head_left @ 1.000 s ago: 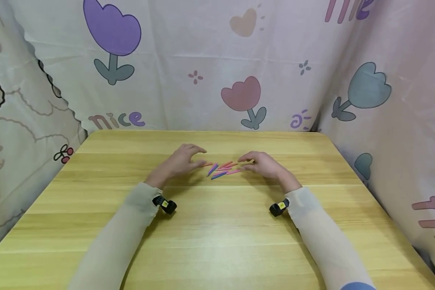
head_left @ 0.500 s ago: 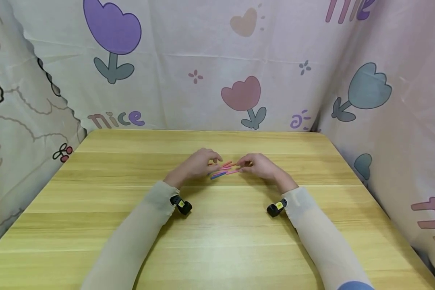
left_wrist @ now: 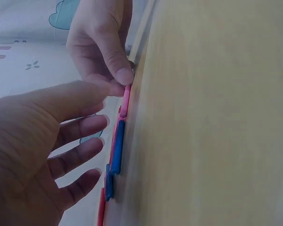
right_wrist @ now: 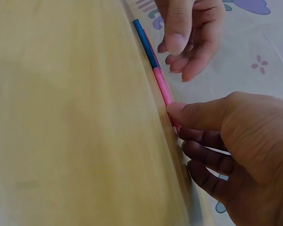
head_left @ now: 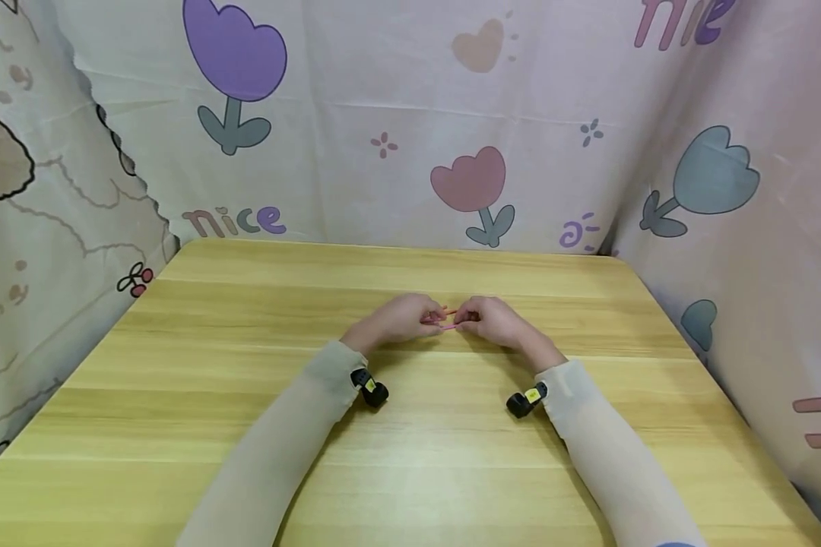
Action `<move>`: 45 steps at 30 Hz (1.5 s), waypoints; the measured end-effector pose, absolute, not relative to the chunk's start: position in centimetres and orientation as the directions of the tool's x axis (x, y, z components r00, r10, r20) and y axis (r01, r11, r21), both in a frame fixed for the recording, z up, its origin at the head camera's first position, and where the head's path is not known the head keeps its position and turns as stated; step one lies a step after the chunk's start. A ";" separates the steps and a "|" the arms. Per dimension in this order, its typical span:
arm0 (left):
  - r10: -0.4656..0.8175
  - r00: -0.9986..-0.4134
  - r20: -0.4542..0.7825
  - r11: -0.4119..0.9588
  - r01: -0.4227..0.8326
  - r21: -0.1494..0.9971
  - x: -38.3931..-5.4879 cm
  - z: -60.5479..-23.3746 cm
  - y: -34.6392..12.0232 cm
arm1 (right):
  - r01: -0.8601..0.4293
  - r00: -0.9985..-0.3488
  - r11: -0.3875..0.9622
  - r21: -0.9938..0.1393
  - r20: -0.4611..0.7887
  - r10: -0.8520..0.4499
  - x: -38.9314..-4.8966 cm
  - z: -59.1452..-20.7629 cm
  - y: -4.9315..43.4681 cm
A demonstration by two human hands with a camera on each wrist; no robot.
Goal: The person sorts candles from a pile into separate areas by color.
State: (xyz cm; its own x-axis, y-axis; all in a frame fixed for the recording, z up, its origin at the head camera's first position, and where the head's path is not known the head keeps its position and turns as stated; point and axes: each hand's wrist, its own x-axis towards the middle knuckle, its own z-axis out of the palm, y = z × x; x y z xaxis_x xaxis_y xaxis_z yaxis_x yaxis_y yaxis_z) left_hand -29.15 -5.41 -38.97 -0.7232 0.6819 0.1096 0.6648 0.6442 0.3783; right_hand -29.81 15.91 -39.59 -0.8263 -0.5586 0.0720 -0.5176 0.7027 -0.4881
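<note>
Several small coloured sticks lie in a loose cluster on the wooden table. With thumb and forefinger, my right hand (head_left: 499,323) pinches one end of a pink stick (right_wrist: 162,85). My left hand (head_left: 398,317) is over the rest of the cluster, hiding most of it in the head view. In the left wrist view its fingers are spread and loosely bent, with nothing between them. Beside them lie a blue stick (left_wrist: 117,148), a second, shorter-looking blue stick (left_wrist: 109,181) and a red stick (left_wrist: 101,207). An orange stick (head_left: 450,312) shows between the two hands.
The wooden table (head_left: 410,456) reaches back to a printed curtain (head_left: 356,76), which also hangs along both sides. A black wrist camera (head_left: 371,389) sits at the left cuff and another black camera (head_left: 525,400) at the right.
My left hand has moved right, from beside the cluster to over it and close to the right hand. The right hand's fingers have closed on the pink stick's end. The head view has shifted slightly.
</note>
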 end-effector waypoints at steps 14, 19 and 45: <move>0.699 -0.701 0.139 0.627 0.695 0.351 -28.9 -39.8 -4.8 | -0.571 -0.807 0.711 -0.410 0.121 -0.578 -29.3 -39.8 16.1; 0.692 -0.709 0.135 0.642 0.691 0.332 -28.8 -40.2 -4.4 | -0.581 -0.801 0.707 -0.403 0.129 -0.584 -29.1 -39.8 15.9; 0.641 -0.754 0.143 0.692 0.648 0.318 -28.3 -40.2 -3.5 | -0.595 -0.772 0.673 -0.440 0.080 -0.631 -29.2 -39.6 16.3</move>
